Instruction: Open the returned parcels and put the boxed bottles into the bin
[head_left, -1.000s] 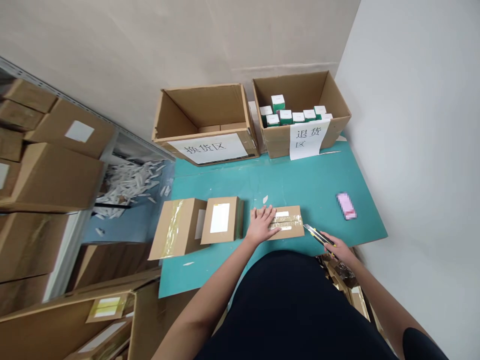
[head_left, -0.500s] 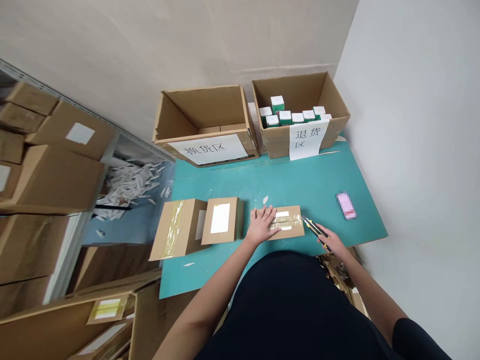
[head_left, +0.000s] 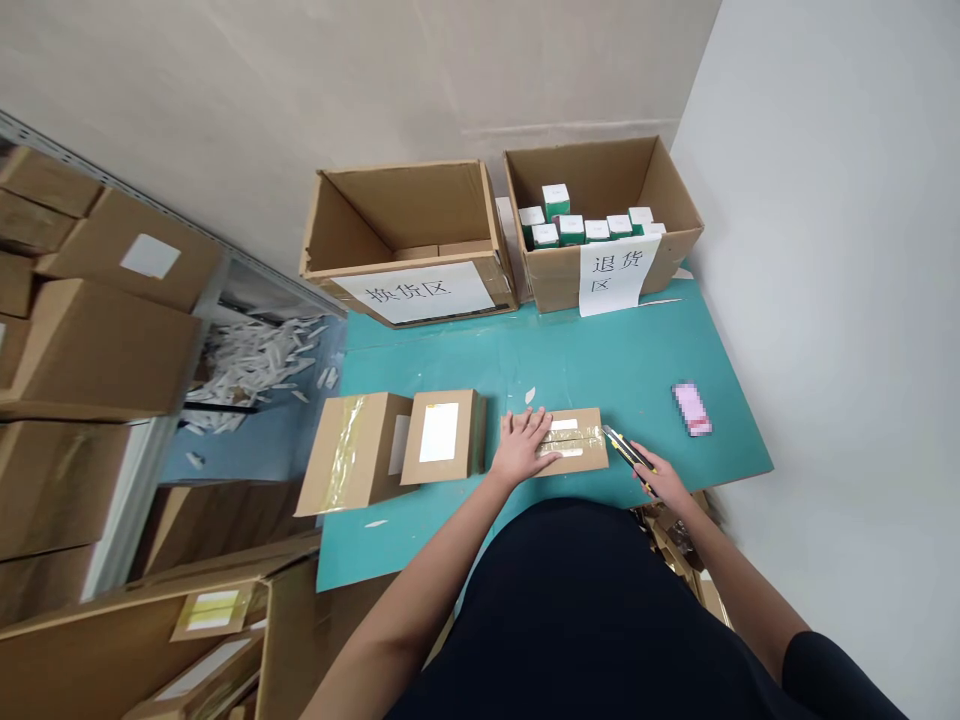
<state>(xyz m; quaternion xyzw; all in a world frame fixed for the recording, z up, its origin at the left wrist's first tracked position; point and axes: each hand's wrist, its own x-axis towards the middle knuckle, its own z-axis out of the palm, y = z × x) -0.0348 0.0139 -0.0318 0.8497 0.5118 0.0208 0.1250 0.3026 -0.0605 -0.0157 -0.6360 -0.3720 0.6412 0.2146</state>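
Note:
A small taped cardboard parcel [head_left: 579,447] lies flat near the front edge of the teal table [head_left: 600,360]. My left hand [head_left: 523,449] rests flat on the parcel's left end, fingers spread. My right hand [head_left: 660,482] is closed round a yellow-and-black utility knife [head_left: 627,453], and the blade tip touches the parcel's right edge.
Two more cardboard parcels [head_left: 358,452] [head_left: 442,437] sit to the left. At the back stand an open labelled carton [head_left: 409,245] and another carton [head_left: 600,215] holding several green-and-white boxes. A pink phone [head_left: 691,408] lies at the right. Stacked cartons [head_left: 90,340] fill shelving on the left.
My right hand has brought the knife leftward until its tip meets the parcel's right edge. My left hand has stayed on the parcel.

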